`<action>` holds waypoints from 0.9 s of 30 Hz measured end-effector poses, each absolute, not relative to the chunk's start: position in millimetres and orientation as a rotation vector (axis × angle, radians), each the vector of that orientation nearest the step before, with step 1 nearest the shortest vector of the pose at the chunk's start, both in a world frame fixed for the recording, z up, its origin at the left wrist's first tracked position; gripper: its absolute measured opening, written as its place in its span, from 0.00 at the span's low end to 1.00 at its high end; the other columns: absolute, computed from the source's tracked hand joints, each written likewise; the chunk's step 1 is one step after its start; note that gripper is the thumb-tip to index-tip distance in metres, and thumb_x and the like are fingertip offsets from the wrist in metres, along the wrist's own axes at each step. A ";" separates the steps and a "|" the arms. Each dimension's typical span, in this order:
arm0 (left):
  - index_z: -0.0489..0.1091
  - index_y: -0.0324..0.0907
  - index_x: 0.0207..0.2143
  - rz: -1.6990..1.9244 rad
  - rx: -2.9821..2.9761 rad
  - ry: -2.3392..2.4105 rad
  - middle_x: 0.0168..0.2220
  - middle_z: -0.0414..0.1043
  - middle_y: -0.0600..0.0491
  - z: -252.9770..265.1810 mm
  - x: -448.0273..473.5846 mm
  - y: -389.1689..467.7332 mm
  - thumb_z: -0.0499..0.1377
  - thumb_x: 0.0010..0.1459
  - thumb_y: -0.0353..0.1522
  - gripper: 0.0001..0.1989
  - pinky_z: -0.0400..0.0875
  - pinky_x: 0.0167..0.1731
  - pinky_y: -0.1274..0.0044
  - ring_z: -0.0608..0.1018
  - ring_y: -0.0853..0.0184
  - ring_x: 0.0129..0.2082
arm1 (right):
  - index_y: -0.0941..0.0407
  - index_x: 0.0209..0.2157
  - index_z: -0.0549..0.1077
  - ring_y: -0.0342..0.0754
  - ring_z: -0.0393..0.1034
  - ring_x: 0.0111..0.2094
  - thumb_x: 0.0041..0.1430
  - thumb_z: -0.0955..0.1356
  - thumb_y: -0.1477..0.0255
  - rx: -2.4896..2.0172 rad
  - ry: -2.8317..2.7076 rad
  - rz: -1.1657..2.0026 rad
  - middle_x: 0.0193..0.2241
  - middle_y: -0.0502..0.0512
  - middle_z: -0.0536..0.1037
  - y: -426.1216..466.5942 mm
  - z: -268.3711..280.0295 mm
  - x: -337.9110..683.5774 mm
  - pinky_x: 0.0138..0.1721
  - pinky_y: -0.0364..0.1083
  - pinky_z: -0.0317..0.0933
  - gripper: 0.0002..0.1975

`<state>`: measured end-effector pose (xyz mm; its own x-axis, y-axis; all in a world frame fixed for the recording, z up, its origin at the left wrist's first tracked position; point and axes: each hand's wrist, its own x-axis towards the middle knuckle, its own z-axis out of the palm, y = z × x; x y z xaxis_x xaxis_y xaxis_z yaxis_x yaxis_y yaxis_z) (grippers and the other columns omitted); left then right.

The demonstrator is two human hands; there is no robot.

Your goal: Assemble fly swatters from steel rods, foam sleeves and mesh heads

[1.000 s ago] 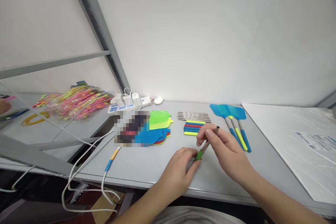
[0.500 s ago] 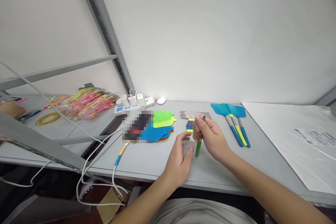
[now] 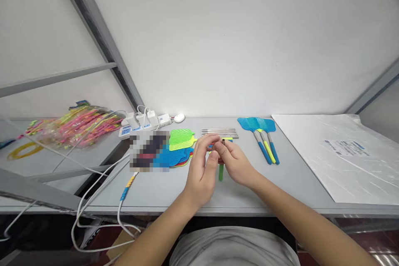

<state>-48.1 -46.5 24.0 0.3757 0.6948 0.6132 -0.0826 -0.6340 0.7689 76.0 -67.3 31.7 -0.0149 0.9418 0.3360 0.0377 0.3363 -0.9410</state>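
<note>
Two hands meet over the table [image 3: 249,195], just beyond the pale shirt [image 3: 233,249] at its near edge. Nearest of what they hold is a green grip [image 3: 221,172], hanging below the fingers, its free end pointing down and toward the person; whether it touches the tabletop I cannot tell. The right hand [image 3: 229,153] is the nearer one, thumb and fingers pinched on the rod [image 3: 223,141] that runs in line with the grip. Together they stand close to upright, the long axis tipping slightly rightward at the top, where the rod's dark end points up between the fingertips. The left hand [image 3: 202,166] curves in from the left, fingers and thumb bent round the right fingertips; I cannot tell whether it touches the rod.

Beyond and to the left lie flat swatter heads [image 3: 181,145], overlapping, tabs pointing right. To the right, three swatters [image 3: 266,145] lie with handles toward the person and blue heads away. Straight past the hands are loose grips [image 3: 228,138], mostly hidden, and behind them metal rods [image 3: 218,131], side by side and lying crosswise. Farther left sits a power strip [image 3: 145,126], near the wall [image 3: 224,50].
</note>
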 end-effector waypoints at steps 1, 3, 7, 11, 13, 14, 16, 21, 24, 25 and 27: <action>0.65 0.46 0.55 1.305 1.900 0.497 0.56 0.65 0.49 28.8 -44.9 -43.9 0.48 0.69 0.37 0.15 0.60 0.57 0.68 0.65 0.62 0.58 | 0.54 0.27 0.61 0.42 0.56 0.26 0.67 0.59 0.58 -0.980 -1.400 0.927 0.24 0.46 0.61 -66.5 31.6 75.8 0.27 0.43 0.55 0.18; 0.68 0.46 0.51 1.250 1.859 0.447 0.54 0.68 0.49 34.6 -39.4 -39.9 0.49 0.69 0.36 0.14 0.60 0.58 0.68 0.68 0.63 0.57 | 0.55 0.29 0.65 0.44 0.60 0.29 0.66 0.59 0.60 -0.978 -1.434 0.904 0.26 0.48 0.66 -65.1 31.3 75.1 0.30 0.43 0.58 0.16; 0.71 0.44 0.44 1.206 1.746 0.401 0.50 0.71 0.49 34.9 -34.0 -39.4 0.50 0.68 0.34 0.10 0.63 0.55 0.69 0.71 0.63 0.53 | 0.55 0.29 0.68 0.44 0.63 0.31 0.66 0.59 0.63 -0.964 -1.472 0.888 0.28 0.50 0.69 -65.1 27.7 74.5 0.32 0.44 0.61 0.16; 0.71 0.44 0.42 1.231 1.736 0.388 0.47 0.72 0.50 30.0 -32.3 -43.3 0.51 0.67 0.32 0.10 0.66 0.52 0.70 0.72 0.63 0.51 | 0.55 0.30 0.69 0.45 0.65 0.32 0.67 0.58 0.65 -0.968 -1.491 0.864 0.29 0.51 0.70 -68.9 21.5 76.4 0.35 0.45 0.63 0.16; 0.72 0.44 0.41 1.248 1.748 0.387 0.46 0.72 0.50 27.8 -31.3 -44.0 0.51 0.67 0.32 0.10 0.66 0.51 0.71 0.73 0.64 0.50 | 0.55 0.30 0.70 0.46 0.66 0.34 0.67 0.57 0.65 -0.977 -1.500 0.836 0.29 0.51 0.70 -70.1 19.2 77.2 0.38 0.47 0.63 0.16; 0.71 0.44 0.41 1.256 1.753 0.387 0.46 0.72 0.51 26.8 -30.7 -43.9 0.51 0.67 0.32 0.10 0.66 0.50 0.71 0.73 0.64 0.49 | 0.55 0.29 0.70 0.47 0.66 0.34 0.67 0.57 0.65 -0.985 -1.501 0.822 0.29 0.51 0.70 -70.4 18.4 77.4 0.38 0.47 0.64 0.17; 0.71 0.44 0.41 1.259 1.762 0.390 0.45 0.72 0.50 24.9 -29.7 -43.4 0.51 0.67 0.33 0.10 0.67 0.50 0.70 0.73 0.64 0.47 | 0.55 0.27 0.69 0.47 0.65 0.33 0.67 0.58 0.64 -1.002 -1.496 0.806 0.28 0.51 0.70 -70.6 17.4 77.6 0.38 0.48 0.64 0.17; 0.71 0.43 0.41 1.233 1.774 0.440 0.45 0.72 0.49 20.0 -29.4 -43.0 0.50 0.68 0.35 0.11 0.67 0.50 0.69 0.74 0.63 0.47 | 0.54 0.29 0.70 0.47 0.65 0.34 0.66 0.59 0.63 -1.022 -1.480 0.821 0.31 0.52 0.71 -71.5 14.3 77.4 0.38 0.47 0.63 0.16; 0.71 0.43 0.41 1.234 1.774 0.437 0.44 0.73 0.49 18.0 -29.3 -43.1 0.50 0.67 0.36 0.11 0.68 0.49 0.69 0.74 0.63 0.46 | 0.54 0.28 0.69 0.47 0.64 0.34 0.66 0.59 0.62 -1.027 -1.469 0.830 0.31 0.52 0.71 -71.9 11.7 77.8 0.38 0.47 0.62 0.17; 0.71 0.43 0.41 1.232 1.772 0.431 0.44 0.73 0.49 17.8 -29.2 -43.0 0.50 0.67 0.36 0.11 0.68 0.49 0.69 0.74 0.63 0.46 | 0.55 0.28 0.69 0.47 0.64 0.34 0.66 0.59 0.61 -1.028 -1.464 0.834 0.31 0.52 0.71 -71.9 10.9 78.2 0.38 0.47 0.62 0.17; 0.71 0.43 0.42 1.224 1.767 0.415 0.45 0.73 0.49 18.6 -28.8 -42.7 0.50 0.67 0.35 0.11 0.67 0.50 0.69 0.74 0.63 0.46 | 0.55 0.28 0.70 0.47 0.64 0.33 0.66 0.59 0.61 -1.030 -1.447 0.846 0.31 0.52 0.71 -71.7 9.7 79.2 0.38 0.47 0.62 0.17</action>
<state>-28.8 -42.7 18.6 0.4494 0.6972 0.5585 -0.2137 -0.5232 0.8250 79.2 -71.7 9.7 -0.0059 0.9305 0.3663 0.1375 0.3636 -0.9213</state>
